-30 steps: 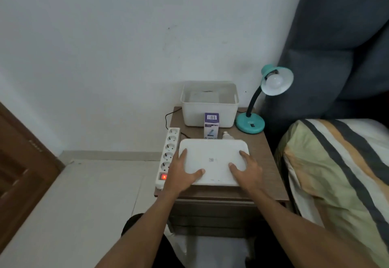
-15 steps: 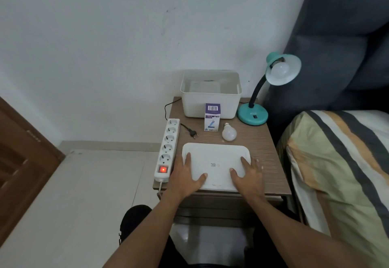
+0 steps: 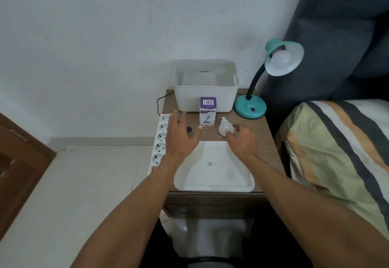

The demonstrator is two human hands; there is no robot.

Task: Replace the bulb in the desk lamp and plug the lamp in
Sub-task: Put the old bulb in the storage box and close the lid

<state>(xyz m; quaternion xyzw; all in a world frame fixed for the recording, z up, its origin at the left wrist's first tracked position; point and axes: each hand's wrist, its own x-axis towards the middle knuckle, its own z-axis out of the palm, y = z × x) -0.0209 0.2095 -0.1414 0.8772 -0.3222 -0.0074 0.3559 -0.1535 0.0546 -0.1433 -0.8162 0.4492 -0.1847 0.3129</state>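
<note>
My left hand (image 3: 181, 136) hovers over the left part of the bedside table (image 3: 267, 141), fingers spread and apart, gripping nothing; the black plug (image 3: 190, 130) of the lamp cord shows between my thumb and fingers, lying loose on the table top. My right hand (image 3: 242, 139) is at the loose white bulb (image 3: 225, 129), which lies on its side near the middle of the table with its screw cap pointing toward the back edge; my fingertips touch its globe, but I cannot tell whether the hold is closed on it. Just left of that bulb stands the purple-and-white bulb box (image 3: 207, 111), upright, against the front wall of the white storage bin (image 3: 205, 97) at the back edge. The teal desk lamp (image 3: 250, 108) stands at the back right corner, its shade raised on a black gooseneck, a white bulb seated in the shade (image 3: 281, 59). A white tray-like lid (image 3: 213, 173) lies flat at the front edge, under both my forearms. A white power strip (image 3: 161, 139) runs along the left edge, its switch glowing red near the front; no plug shows in the sockets I can see. A striped bed cover (image 3: 336, 152) lies right of the table.
</note>
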